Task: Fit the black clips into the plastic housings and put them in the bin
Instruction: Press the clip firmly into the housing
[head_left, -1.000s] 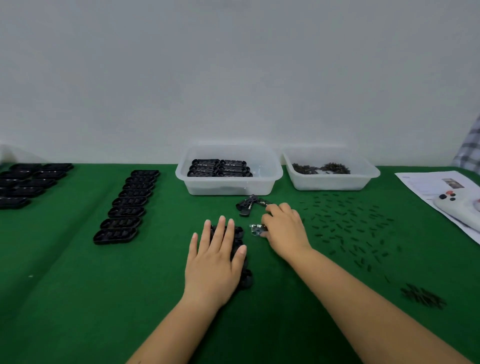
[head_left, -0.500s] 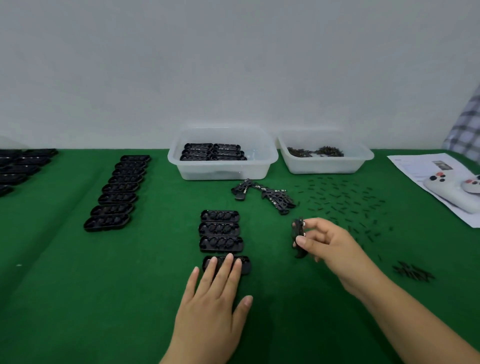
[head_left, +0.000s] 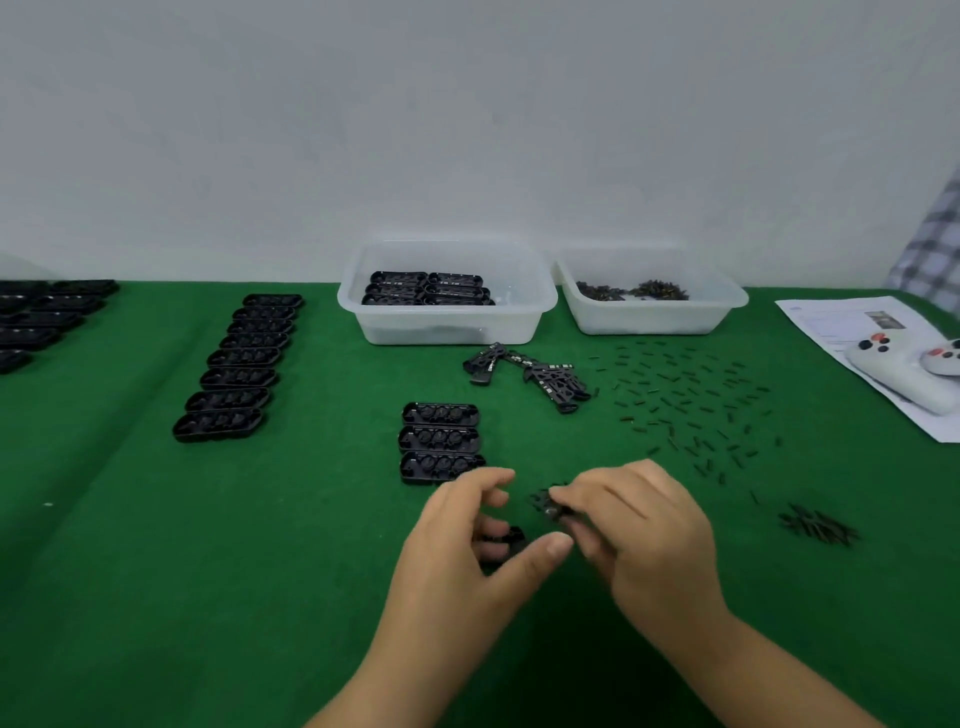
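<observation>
My right hand (head_left: 641, 530) pinches a flat black clip (head_left: 546, 503) just above the green cloth, near the table's front middle. My left hand (head_left: 457, 551) hovers beside it with fingers spread, its thumb close to the clip. Under that hand lies a black housing (head_left: 506, 540), mostly hidden. Three more black housings (head_left: 440, 450) lie in a short column just beyond. A loose pile of black clips (head_left: 540, 375) rests in front of the left clear bin (head_left: 447, 325), which holds several finished housings (head_left: 428, 289).
A second clear bin (head_left: 652, 318) at the back right holds small dark parts. Small black pins (head_left: 685, 400) are scattered right of centre, with a heap (head_left: 815, 526) nearer me. Rows of housings (head_left: 239, 364) lie at left. A white controller (head_left: 904, 371) sits on paper at far right.
My right hand has carried the clip left and toward me, to the nearest housing. My left hand has lifted off that housing and come up beside the clip.
</observation>
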